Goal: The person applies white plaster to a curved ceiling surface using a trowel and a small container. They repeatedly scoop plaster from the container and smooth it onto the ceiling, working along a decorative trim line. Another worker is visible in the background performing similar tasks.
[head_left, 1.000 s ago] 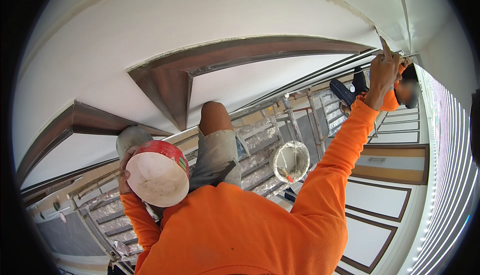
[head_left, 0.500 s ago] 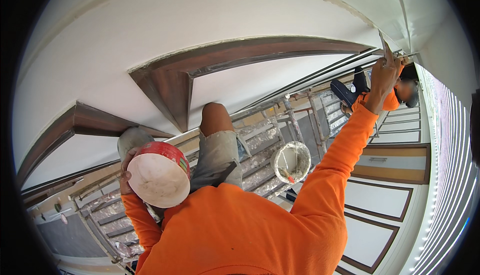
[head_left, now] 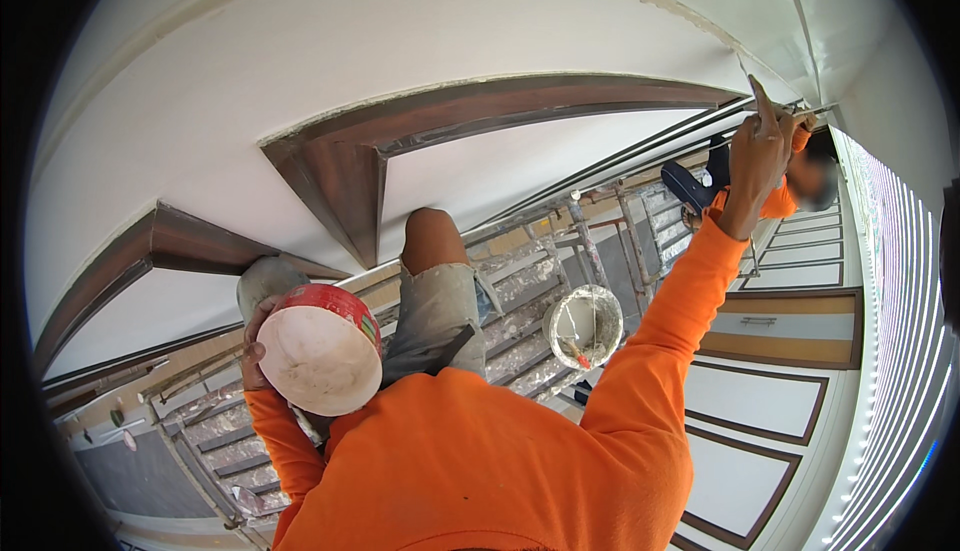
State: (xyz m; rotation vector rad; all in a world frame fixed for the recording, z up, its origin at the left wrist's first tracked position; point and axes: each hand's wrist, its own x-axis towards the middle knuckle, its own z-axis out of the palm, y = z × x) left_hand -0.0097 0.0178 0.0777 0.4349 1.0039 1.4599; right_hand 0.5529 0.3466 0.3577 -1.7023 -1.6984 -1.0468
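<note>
My left hand (head_left: 254, 353) is closed around the side of a small red-and-white plastic tub (head_left: 320, 356), its pale, putty-smeared inside facing up. Far out to the upper right, my right hand (head_left: 757, 156) grips a putty knife (head_left: 743, 64). Only a thin sliver of the blade shows beyond my index finger, which lies along the tool. The blade is at the white wall (head_left: 560, 26), close to the rough putty seam under the ceiling. My fingers hide the handle.
Below me is a splattered scaffold platform (head_left: 525, 356) with metal rails. A white bucket (head_left: 584, 327) with a wire handle stands on it by my right arm. A co-worker in orange (head_left: 780, 201) is beyond my right hand. Dark wood trim (head_left: 340, 166) juts from the wall.
My right hand has shifted slightly left and down, and the putty knife's blade now shows thinner. My left hand and the tub have barely moved.
</note>
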